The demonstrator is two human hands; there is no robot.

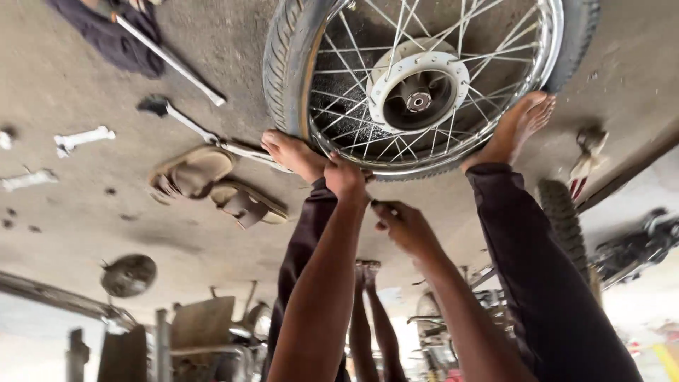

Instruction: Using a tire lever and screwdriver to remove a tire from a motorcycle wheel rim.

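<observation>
On the concrete floor around me lie loose tools: two white spanners, one near the left edge of my view and a second just beyond it. A long metal bar rests partly on a dark cloth at the top left. A second long-handled tool lies near a pair of brown sandals. A round metal disc sits apart on the floor. A spare tyre and a parked motorcycle stand at the right.
</observation>
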